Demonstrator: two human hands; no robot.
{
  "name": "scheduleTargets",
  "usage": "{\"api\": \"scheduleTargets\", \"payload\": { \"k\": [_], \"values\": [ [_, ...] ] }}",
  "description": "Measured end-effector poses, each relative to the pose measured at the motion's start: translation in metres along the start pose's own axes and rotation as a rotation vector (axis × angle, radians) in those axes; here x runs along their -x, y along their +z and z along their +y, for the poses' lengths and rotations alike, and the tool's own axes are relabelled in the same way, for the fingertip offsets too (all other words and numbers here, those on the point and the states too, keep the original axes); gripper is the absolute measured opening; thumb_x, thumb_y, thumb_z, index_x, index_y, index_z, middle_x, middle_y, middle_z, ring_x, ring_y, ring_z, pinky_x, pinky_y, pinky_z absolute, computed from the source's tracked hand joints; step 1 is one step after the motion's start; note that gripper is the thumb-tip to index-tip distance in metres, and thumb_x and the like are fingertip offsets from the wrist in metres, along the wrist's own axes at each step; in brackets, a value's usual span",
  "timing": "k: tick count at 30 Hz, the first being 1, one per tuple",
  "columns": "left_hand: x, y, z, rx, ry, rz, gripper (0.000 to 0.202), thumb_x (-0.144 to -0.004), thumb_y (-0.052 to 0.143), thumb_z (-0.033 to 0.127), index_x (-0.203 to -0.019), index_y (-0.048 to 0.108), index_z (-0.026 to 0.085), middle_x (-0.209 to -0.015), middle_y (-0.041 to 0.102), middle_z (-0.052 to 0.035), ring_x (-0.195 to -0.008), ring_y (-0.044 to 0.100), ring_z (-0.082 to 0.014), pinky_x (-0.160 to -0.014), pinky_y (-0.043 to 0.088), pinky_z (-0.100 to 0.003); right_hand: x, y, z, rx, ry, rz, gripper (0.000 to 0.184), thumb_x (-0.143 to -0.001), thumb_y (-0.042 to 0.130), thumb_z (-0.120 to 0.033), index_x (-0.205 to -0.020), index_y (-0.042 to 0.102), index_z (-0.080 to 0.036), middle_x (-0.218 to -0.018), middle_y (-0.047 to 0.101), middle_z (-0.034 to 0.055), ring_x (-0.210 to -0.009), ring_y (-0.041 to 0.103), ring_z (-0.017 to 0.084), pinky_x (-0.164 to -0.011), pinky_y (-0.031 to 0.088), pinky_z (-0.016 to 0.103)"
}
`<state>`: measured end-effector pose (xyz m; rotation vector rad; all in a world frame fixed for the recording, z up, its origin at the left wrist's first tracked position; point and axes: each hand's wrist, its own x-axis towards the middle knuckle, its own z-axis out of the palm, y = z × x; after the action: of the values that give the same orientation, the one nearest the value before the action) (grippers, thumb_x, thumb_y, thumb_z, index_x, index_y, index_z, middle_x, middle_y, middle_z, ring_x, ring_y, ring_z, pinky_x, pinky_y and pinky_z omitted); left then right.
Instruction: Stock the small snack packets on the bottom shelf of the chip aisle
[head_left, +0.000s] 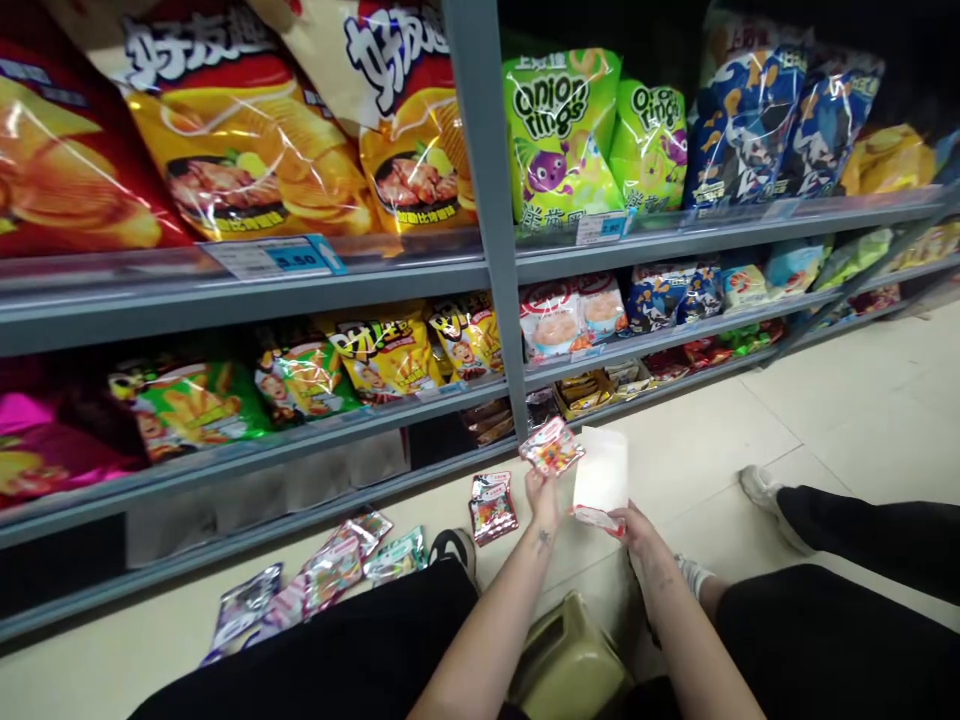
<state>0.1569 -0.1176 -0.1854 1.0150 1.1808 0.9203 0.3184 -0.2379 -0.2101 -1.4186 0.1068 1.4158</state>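
Note:
My left hand (543, 492) is closed on the lower edge of a small red-and-white candy packet (553, 448) printed with colourful sweets. My right hand (636, 526) grips the near end of a white cardboard box (602, 468) with a red edge, just right of the packet. Below and left of my left hand, a red candy packet (493, 507) lies on the floor. Farther left are a green packet (397, 556), several pink packets (334, 572) and a purple packet (246, 605), some overlapping. What is inside the box cannot be made out.
A grey shelf unit (504, 200) runs across the front, stocked with chip bags (247, 130) and onion ring bags (562, 140). Beneath me, between my legs, is an olive plastic stool (571, 665). Another person's leg (862, 540) and shoe (772, 505) are at the right.

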Motion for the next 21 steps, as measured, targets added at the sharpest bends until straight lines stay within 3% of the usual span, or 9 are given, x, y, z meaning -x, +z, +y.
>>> {"api": "scheduleTargets", "payload": {
  "k": [3,5,7,10,14,18,21],
  "values": [
    [0.007,0.025,0.021,0.110,0.075,-0.189,0.043,-0.083,0.064,0.028,-0.120,0.046,0.017,-0.123,0.065,-0.0140,-0.109,0.065,-0.0212,-0.095,0.051,-0.032,0.013,0.001,-0.014,0.040,-0.010,-0.075,0.048,-0.059,0.065,-0.002,-0.101,0.060,-0.024,-0.078,0.073,-0.0003,-0.069,0.070,0.020,-0.066,0.060,0.033],
    [0.011,0.025,0.037,0.061,0.159,-0.404,0.040,-0.078,0.068,0.025,-0.112,0.049,0.018,-0.113,0.068,-0.0117,-0.101,0.067,-0.0211,-0.090,0.052,-0.032,0.023,0.005,-0.022,0.050,-0.018,-0.136,0.049,-0.058,0.066,-0.001,-0.102,0.061,-0.022,-0.083,0.074,0.0028,-0.073,0.071,0.022,-0.070,0.060,0.034],
    [0.015,0.017,0.054,-0.151,0.278,-0.533,0.026,-0.079,0.065,0.022,-0.102,0.053,0.020,-0.104,0.069,-0.0076,-0.098,0.067,-0.0201,-0.088,0.051,-0.030,0.033,0.009,-0.029,0.051,-0.030,-0.204,0.051,-0.058,0.068,-0.001,-0.105,0.063,-0.019,-0.090,0.075,0.0063,-0.078,0.072,0.024,-0.074,0.059,0.035],
    [0.016,0.007,0.078,-0.553,0.447,-0.624,0.019,-0.081,0.058,0.017,-0.099,0.060,0.022,-0.094,0.069,-0.0034,-0.093,0.064,-0.0198,-0.087,0.047,-0.029,0.046,0.014,-0.040,0.040,-0.060,-0.290,0.053,-0.059,0.071,-0.002,-0.109,0.064,-0.017,-0.101,0.074,0.0090,-0.087,0.072,0.026,-0.082,0.058,0.037],
    [0.015,0.005,0.096,-0.894,0.599,-0.691,0.040,-0.075,0.055,0.009,-0.110,0.068,0.023,-0.098,0.070,-0.0074,-0.099,0.061,-0.0247,-0.098,0.040,-0.037,0.057,0.017,-0.048,0.010,-0.121,-0.316,0.056,-0.062,0.075,-0.007,-0.114,0.061,-0.020,-0.104,0.074,0.0065,-0.094,0.071,0.027,-0.087,0.057,0.040],
    [0.013,0.002,0.098,-1.039,0.603,-0.708,0.032,-0.070,0.058,0.010,-0.092,0.078,0.021,-0.098,0.070,-0.0121,-0.111,0.057,-0.0291,-0.105,0.033,-0.044,0.061,0.022,-0.049,-0.026,-0.180,-0.396,0.061,-0.064,0.075,-0.010,-0.122,0.058,-0.021,-0.113,0.071,0.0073,-0.100,0.069,0.026,-0.093,0.054,0.041],
    [0.012,-0.006,0.095,-1.027,0.555,-0.790,0.036,-0.063,0.064,0.010,-0.094,0.079,0.021,-0.109,0.070,-0.0126,-0.129,0.047,-0.0334,-0.113,0.025,-0.049,0.061,0.026,-0.047,-0.039,-0.198,-0.454,0.063,-0.064,0.074,-0.010,-0.124,0.058,-0.022,-0.117,0.070,0.0073,-0.103,0.068,0.026,-0.095,0.053,0.040]
  ]
}}
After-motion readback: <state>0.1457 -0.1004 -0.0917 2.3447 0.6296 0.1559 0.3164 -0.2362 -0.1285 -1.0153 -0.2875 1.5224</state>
